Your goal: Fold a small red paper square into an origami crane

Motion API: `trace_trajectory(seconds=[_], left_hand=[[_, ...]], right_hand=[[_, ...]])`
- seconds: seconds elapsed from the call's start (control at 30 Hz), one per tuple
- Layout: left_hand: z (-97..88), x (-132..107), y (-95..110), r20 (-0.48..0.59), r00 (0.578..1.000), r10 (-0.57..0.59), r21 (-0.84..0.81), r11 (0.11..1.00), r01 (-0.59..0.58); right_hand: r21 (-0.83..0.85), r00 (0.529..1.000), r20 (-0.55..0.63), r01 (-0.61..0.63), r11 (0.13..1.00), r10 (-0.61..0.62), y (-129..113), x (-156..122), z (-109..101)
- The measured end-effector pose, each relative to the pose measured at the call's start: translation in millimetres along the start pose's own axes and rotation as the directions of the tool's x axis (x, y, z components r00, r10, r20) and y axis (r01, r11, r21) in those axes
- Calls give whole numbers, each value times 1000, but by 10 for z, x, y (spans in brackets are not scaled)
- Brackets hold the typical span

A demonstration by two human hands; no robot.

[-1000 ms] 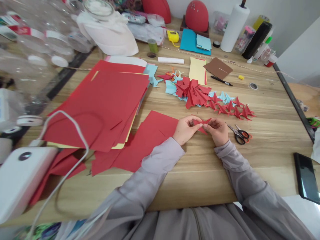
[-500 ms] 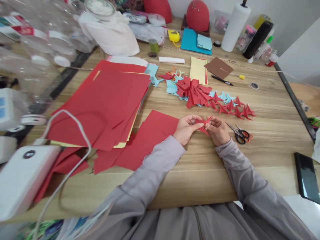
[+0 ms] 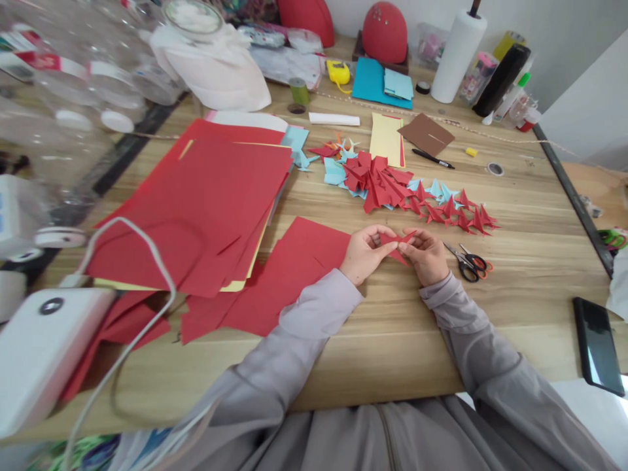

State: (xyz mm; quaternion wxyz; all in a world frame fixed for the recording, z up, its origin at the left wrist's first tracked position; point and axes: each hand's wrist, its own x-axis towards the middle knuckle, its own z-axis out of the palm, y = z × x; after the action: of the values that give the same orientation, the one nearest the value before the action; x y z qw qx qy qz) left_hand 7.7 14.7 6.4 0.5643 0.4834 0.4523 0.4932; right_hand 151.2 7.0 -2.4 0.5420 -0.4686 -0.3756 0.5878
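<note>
Between my two hands is a small folded piece of red paper (image 3: pixel 396 242), with a point sticking up toward the right and another hanging down. My left hand (image 3: pixel 367 252) pinches its left part between thumb and fingers. On the other side, my right hand (image 3: pixel 426 256) pinches the right part, the two thumbs close together. Just beyond lie a heap of folded red paper pieces (image 3: pixel 375 183) and a row of small red folded shapes (image 3: pixel 449 210), with light blue ones (image 3: pixel 441 191) among them. Scissors (image 3: pixel 468 263) rest right of my right hand.
Large red sheets (image 3: pixel 206 209) are stacked on the left, smaller red sheets (image 3: pixel 289 275) beside them. A white power bank (image 3: pixel 53 353) with a cable stands at front left, a phone (image 3: pixel 598 347) at the right edge. A black pen (image 3: pixel 432 158) and yellow paper (image 3: pixel 386 139) lie farther back.
Both hands keep their pinch on the folded red paper; the right thumb has shifted slightly left toward the left thumb. The whole view has moved a little.
</note>
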Motion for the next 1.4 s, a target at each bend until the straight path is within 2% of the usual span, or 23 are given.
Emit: trace_trajectory(seconds=[0.17, 0.4, 0.57, 0.67, 0.77, 0.9, 1.03, 1.27, 1.4], left_hand=[[-5, 8, -27, 6, 1000, -14, -34, 999, 15], [-24, 27, -98, 116, 986, -118, -284, 947, 147], [-31, 20, -60, 167, 973, -159, -369, 905, 211], [-23, 19, -48, 156, 974, -165, -362, 908, 212], [-6, 20, -55, 86, 987, -135, -323, 934, 156], [6, 11, -54, -6, 999, -53, -153, 987, 51], [-3, 6, -45, 4, 1000, 1, -64, 998, -1], [-36, 44, -115, 68, 996, -59, -168, 983, 70], [-29, 47, -125, 66, 994, -90, -226, 969, 102]], right_hand=[[71, 1000, 2, -18, 997, 18, -2, 5, 3], [193, 991, 97, -113, 975, 95, -23, -11, 8], [217, 986, 129, -128, 968, 101, -45, -13, 3], [222, 986, 119, -145, 964, 121, -57, -13, 9], [220, 991, 77, -126, 967, 112, -57, -13, 25], [194, 997, 28, -81, 978, 77, -23, -13, 38], [149, 998, 26, -58, 987, 55, 16, -5, 15], [156, 995, 65, -80, 984, 70, -10, -4, 0], [189, 999, 13, -49, 981, 48, -18, -5, 21]])
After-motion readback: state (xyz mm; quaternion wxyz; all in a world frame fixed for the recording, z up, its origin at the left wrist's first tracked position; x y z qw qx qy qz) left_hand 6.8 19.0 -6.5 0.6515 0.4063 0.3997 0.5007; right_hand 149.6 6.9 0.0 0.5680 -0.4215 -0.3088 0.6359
